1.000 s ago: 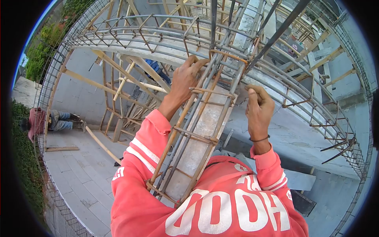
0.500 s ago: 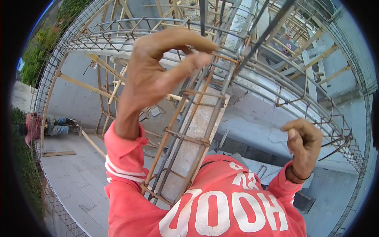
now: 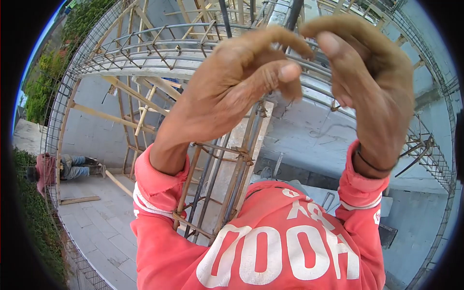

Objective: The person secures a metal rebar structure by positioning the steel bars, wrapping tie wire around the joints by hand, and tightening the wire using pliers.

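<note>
My left hand (image 3: 237,87) is raised over the rebar column cage (image 3: 237,159), its fingers bent and its thumb apart from the index finger. No object shows in it. My right hand (image 3: 374,82) is up beside it. Its index finger arches over toward the left hand, and its lower fingers curl into the palm; what they hold, if anything, is hidden. Both hands are slightly blurred and cover part of the bars behind. A thin wire (image 3: 333,131) curves just left of the right wrist; I cannot tell whether it reaches the hand.
A horizontal rebar beam cage (image 3: 159,50) crosses behind my hands. Wooden props (image 3: 121,87) stand at left. Upright bars (image 3: 225,17) rise at the top. A pale board (image 3: 258,140) runs along the column cage. Another person (image 3: 67,169) is bent over at far left.
My right hand has risen from low at the right to beside my left hand, its index finger unfolding. The left hand has moved right and slightly down.
</note>
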